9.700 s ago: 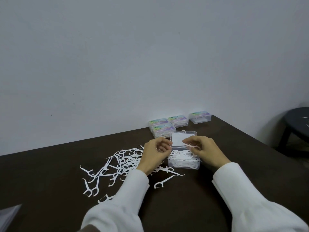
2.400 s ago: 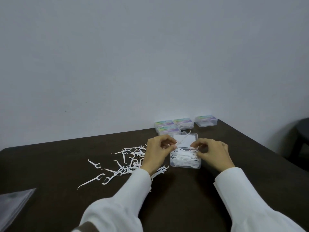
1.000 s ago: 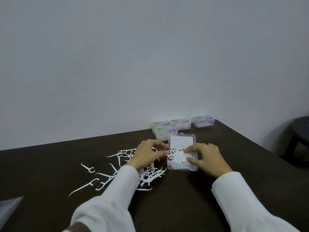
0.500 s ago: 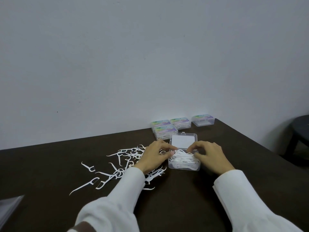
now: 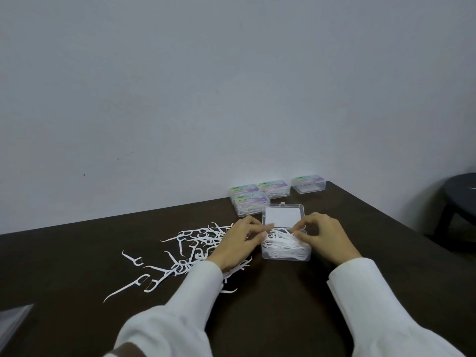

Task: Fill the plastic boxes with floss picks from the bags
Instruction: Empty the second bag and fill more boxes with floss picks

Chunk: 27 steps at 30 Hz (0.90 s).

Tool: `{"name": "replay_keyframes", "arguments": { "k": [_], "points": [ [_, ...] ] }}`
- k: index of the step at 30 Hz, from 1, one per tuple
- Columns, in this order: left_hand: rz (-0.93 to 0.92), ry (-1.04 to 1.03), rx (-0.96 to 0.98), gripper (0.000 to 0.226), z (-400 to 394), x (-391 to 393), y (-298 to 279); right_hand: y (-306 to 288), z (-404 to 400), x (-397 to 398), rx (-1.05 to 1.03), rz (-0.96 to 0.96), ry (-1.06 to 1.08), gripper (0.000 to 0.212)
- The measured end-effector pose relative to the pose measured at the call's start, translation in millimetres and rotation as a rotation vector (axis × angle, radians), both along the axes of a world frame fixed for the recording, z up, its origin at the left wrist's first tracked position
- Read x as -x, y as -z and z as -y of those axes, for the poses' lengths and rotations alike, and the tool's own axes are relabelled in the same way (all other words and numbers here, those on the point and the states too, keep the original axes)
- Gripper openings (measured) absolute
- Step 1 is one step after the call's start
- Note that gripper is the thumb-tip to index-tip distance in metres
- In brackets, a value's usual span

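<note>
Both hands, left hand [image 5: 238,243] and right hand [image 5: 323,237], are seemingly pinching light, springy floss picks [image 5: 283,242] down into the open plastic box [image 5: 286,255]; picks are handling best by their stiff handles.

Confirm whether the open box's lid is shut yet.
No, the lid lies folded back behind the open box, whose floss picks show uncovered.

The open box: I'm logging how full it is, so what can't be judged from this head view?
- Pick count in the open box: tangled, too small.
- Fingertip grip of left hand and right hand: curled fingers hide it.
- Bag: cut off by the left edge.
</note>
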<state>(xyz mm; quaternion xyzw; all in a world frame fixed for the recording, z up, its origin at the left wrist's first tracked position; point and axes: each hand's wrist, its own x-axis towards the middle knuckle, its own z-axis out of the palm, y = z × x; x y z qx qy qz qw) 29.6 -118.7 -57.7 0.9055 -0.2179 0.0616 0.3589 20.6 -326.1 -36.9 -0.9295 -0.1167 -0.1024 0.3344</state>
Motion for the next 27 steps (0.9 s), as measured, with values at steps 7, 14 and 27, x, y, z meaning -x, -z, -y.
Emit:
{"name": "replay_keyframes", "arguments": {
  "k": [7, 14, 27],
  "points": [
    [-0.087, -0.139, 0.295, 0.035, 3, 1, 1, 3, 10, -3, -0.199, -0.327, 0.077, 0.036],
    [-0.138, -0.131, 0.334, 0.041, 9, 0, 3, 9, 4, -12, -0.354, -0.367, 0.064, 0.044],
    [-0.107, -0.174, 0.355, 0.023, 8, 3, 1, 12, 2, -18, -0.555, -0.378, 0.044, 0.025]
  ]
}}
